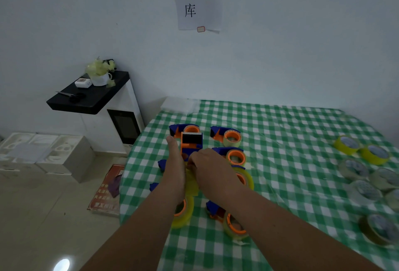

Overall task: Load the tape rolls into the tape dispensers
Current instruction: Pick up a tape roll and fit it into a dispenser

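Note:
Several blue and orange tape dispensers with yellowish tape rolls on their orange hubs stand in two columns on the green checked table [280, 132]. Both hands hold one dispenser [191, 142] raised on end above the left column, its black toothed cutter facing up. My left hand [175, 162] lies along its left side, fingers stretched forward. My right hand [207, 165] grips its lower part with curled fingers. A yellow tape roll [192, 181] shows between my wrists. Loaded dispensers sit at the back [228, 137], middle right [234, 156] and near front [232, 223].
Several loose tape rolls [354, 168] lie along the table's right edge, two bright yellow ones [375, 154] farthest back. A white cabinet with a black top [92, 96] stands left of the table. White boxes [43, 154] and a red sign [105, 193] are on the floor.

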